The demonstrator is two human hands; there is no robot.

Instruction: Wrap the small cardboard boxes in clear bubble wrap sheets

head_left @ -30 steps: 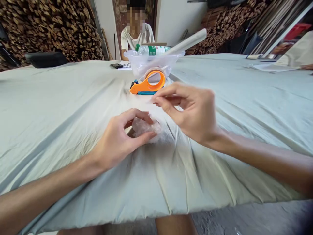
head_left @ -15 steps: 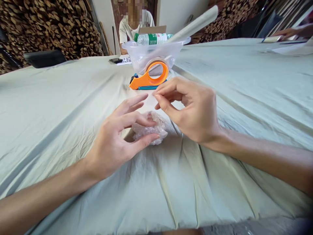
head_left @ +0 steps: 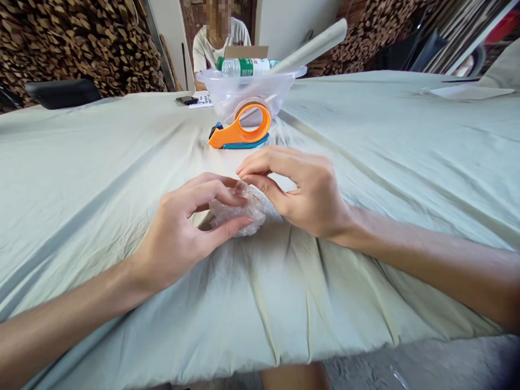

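Observation:
A small crumpled bundle of clear bubble wrap (head_left: 255, 212) sits on the cloth in front of me. My left hand (head_left: 193, 222) curls around its left side, with thumb and fingers against the plastic. Over the bundle's upper right edge is my right hand (head_left: 298, 189), its thumb and fingertips pinched together. What that pinch holds, if anything, is too thin or clear to make out. Just beyond the hands stands an orange tape dispenser (head_left: 229, 136) with a roll in it. A blue tool (head_left: 246, 145) lies along its base.
Behind the dispenser, a translucent plastic tub (head_left: 211, 86) holds a green-labelled bottle (head_left: 244, 67) and a long white roll (head_left: 312, 46). A phone (head_left: 187, 101) and paper lie left of it. A person (head_left: 201, 51) sits across the wrinkled cloth-covered table (head_left: 101, 179).
My right hand has come down and left, bringing its pinched fingertips to the bundle's top. The left hand's fingers have closed in around the bundle. The view has shifted slightly.

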